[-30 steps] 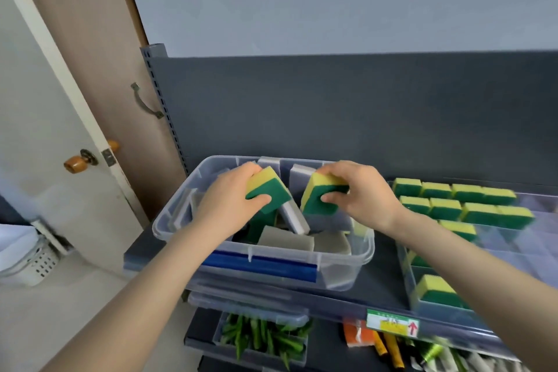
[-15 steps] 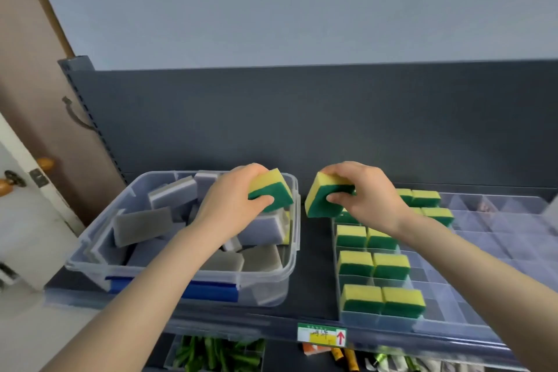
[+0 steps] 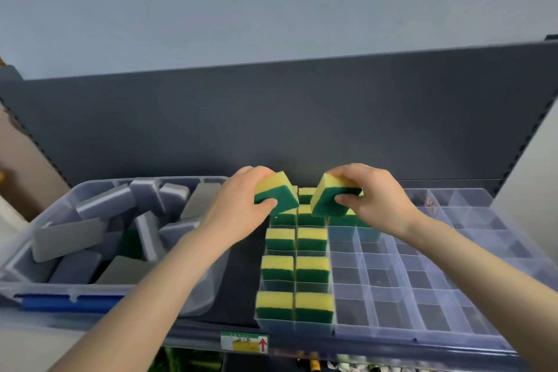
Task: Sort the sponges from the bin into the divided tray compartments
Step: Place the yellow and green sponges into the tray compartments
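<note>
My left hand [image 3: 237, 208] grips a yellow-and-green sponge [image 3: 279, 195] above the far left corner of the clear divided tray [image 3: 422, 326]. My right hand [image 3: 374, 196] grips a second yellow-and-green sponge [image 3: 333, 196] just to the right, over the tray's far rows. Several matching sponges [image 3: 294, 269] fill the tray's two left columns. The clear bin [image 3: 39, 284] on the left holds several grey sponges [image 3: 69, 237].
A dark grey shelf back panel [image 3: 302, 118] rises behind bin and tray. A dark strip of shelf [image 3: 241, 290] separates the two. A price label with a red arrow [image 3: 244, 343] sits on the shelf's front edge. More goods lie on the shelf below.
Both hands have carried their sponges rightward out of the bin to above the tray's far left part. My view has swung right and down toward the tray.
</note>
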Action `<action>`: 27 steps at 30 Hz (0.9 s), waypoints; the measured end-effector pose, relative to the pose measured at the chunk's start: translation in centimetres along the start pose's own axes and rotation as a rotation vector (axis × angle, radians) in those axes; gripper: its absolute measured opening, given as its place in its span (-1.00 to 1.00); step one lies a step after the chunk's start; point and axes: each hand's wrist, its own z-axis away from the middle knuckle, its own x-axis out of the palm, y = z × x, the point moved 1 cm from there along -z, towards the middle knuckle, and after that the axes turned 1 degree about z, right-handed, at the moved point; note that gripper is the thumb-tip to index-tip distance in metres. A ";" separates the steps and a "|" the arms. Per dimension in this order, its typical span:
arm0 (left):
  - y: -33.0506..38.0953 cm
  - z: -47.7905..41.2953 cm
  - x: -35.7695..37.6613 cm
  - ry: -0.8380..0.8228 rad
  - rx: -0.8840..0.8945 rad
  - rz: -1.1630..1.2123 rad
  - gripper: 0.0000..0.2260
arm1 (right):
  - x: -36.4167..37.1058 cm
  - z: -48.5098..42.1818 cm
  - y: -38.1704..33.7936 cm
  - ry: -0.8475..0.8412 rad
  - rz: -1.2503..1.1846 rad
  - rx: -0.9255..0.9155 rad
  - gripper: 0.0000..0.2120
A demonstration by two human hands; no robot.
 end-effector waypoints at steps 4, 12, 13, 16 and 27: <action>3.1 -0.7 3.1 -0.023 -0.011 0.066 -0.65 | -2.0 1.7 3.5 -0.008 -0.005 0.039 -0.65; 6.2 -1.5 8.3 -0.149 -0.014 0.069 -0.59 | -2.3 4.7 9.1 -0.028 -0.026 0.155 -0.64; 6.3 -1.7 8.6 -0.164 -0.009 0.071 -0.59 | -2.2 4.8 9.4 -0.033 -0.027 0.162 -0.64; 6.4 -2.5 9.4 -0.221 0.005 0.065 -0.60 | -1.9 5.0 10.0 -0.043 -0.027 0.177 -0.64; 5.7 -4.3 11.2 -0.334 0.057 0.002 -0.57 | -0.3 4.9 11.2 -0.128 0.007 0.219 -0.63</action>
